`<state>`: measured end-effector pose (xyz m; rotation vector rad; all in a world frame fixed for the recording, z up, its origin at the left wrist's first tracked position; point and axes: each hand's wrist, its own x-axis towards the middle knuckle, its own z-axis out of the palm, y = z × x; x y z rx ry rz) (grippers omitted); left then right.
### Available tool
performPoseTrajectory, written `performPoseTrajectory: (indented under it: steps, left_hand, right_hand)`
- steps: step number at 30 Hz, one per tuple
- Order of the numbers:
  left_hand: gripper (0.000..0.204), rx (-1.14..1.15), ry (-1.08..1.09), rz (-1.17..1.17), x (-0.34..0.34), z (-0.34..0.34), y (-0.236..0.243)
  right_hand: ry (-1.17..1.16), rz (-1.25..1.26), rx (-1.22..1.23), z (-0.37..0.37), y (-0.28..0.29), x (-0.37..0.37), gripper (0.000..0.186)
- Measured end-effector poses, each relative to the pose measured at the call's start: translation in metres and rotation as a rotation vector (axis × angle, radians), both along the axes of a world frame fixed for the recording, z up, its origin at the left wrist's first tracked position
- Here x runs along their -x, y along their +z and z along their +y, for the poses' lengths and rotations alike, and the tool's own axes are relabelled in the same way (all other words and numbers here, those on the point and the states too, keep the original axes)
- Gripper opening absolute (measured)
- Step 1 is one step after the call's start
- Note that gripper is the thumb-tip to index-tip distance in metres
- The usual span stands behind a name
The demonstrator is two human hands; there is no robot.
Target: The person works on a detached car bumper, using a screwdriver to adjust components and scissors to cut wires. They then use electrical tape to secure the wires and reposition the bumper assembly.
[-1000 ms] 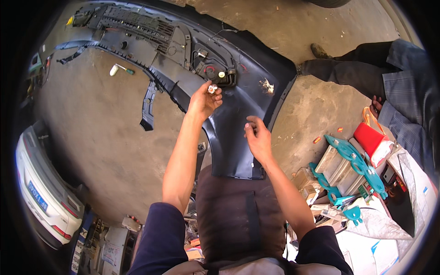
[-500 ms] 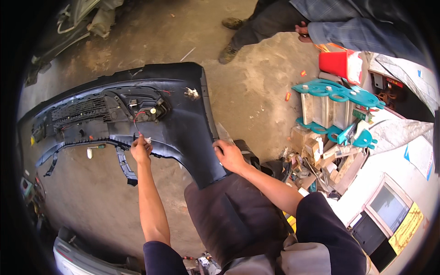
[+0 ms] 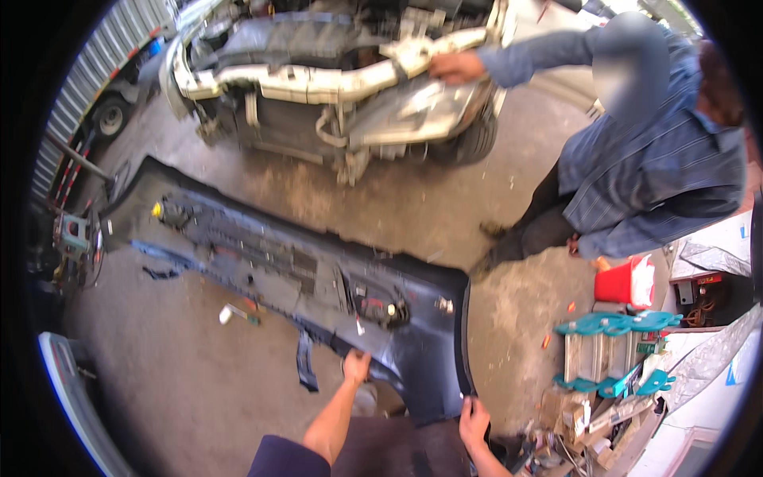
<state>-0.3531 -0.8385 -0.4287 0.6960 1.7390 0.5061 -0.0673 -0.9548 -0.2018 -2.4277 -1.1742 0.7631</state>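
A large dark car bumper (image 3: pixel 425 358) lies with its inner side up, stretching from near me toward the far left. My left hand (image 3: pixel 357 366) is closed on its near lower edge, beside a hanging black bracket strip (image 3: pixel 307 362). At the right-hand end, my right hand (image 3: pixel 474 420) grips the bumper's rim, its fingers bent over the edge. Set into the bumper is a black lamp housing (image 3: pixel 380 308) with a red wire, and a small white connector (image 3: pixel 360 327) shows just below it. A yellow part (image 3: pixel 156 210) sits at the far end.
Ahead stands a car with its front stripped (image 3: pixel 318 83). A co-worker in a blue checked jacket (image 3: pixel 660 183) reaches one hand to it. At right are a red bucket (image 3: pixel 617 285), a teal-and-white step rack (image 3: pixel 592 358) and cardboard scraps (image 3: pixel 566 413). A white bottle (image 3: pixel 226 316) lies on the floor.
The view has swung up and left, bringing the stripped car and co-worker into sight. My left hand has gone from the wire by the lamp housing to the bumper's edge.
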Motion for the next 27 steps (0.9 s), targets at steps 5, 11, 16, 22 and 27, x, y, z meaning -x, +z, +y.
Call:
performPoseTrajectory:
  steps: [5,11,16,22,27]
  left_hand:
    - [0.02,0.179,0.048,-0.238,0.039,-0.014,0.061]
    - [0.027,0.359,-0.349,0.072,0.068,-0.05,0.071]
    - [0.029,0.369,-0.686,0.001,0.049,-0.065,0.102]
    - [0.018,0.271,-0.516,-0.187,0.004,-0.083,0.127]
    - [0.028,0.338,-0.579,-0.075,-0.03,-0.098,0.114]
  right_hand:
    - [0.257,0.078,0.313,-0.058,0.052,0.017,0.04]
    - [0.257,0.043,0.638,-0.092,0.0,0.048,0.064]
    - [0.321,0.054,0.822,-0.07,-0.028,0.068,0.056]
    - [0.036,0.078,0.469,-0.088,-0.013,0.015,0.039]
    - [-0.07,0.115,0.433,-0.08,0.025,-0.063,0.041]
